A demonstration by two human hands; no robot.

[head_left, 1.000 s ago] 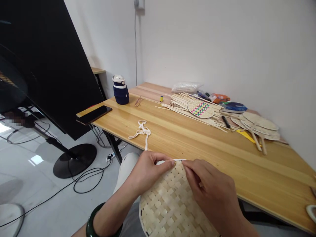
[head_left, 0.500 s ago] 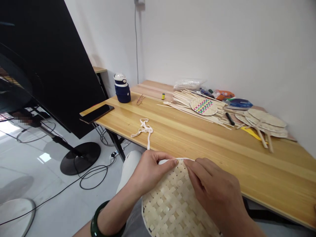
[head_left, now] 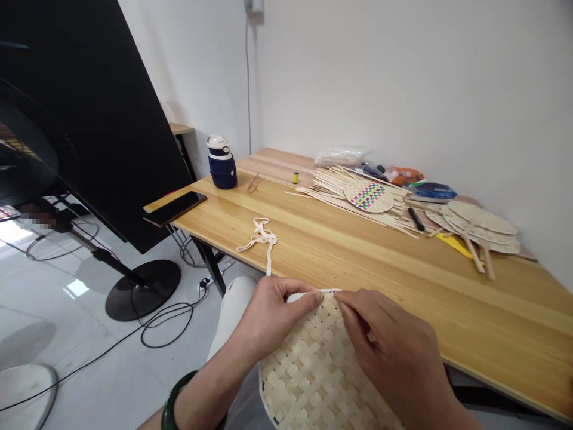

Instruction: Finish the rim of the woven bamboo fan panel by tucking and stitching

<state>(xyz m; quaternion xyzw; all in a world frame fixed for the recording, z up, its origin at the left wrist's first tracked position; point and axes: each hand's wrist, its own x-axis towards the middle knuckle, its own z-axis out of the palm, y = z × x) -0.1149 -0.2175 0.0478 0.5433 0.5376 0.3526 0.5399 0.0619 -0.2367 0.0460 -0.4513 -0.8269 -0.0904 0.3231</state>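
A pale woven fan with a white edging tape lies over my lap, below the table's front edge. My left hand pinches its upper rim between thumb and fingers, closed over the edging. Close beside it, my right hand grips the same rim with bent fingers; whether a needle sits in them is too small to see. From behind my left hand a white cloth tape runs onto the table and lies there in a loose tangle.
On the wooden table are a phone, a blue bottle, a yellow thread spool, bamboo strips, a coloured woven fan piece, a black pen-like tool and handled fans. Cables lie on the floor.
Both hands stay at the fan's upper rim with only a slight shift of the fingers. The view has moved a little; the objects on the table look unmoved.
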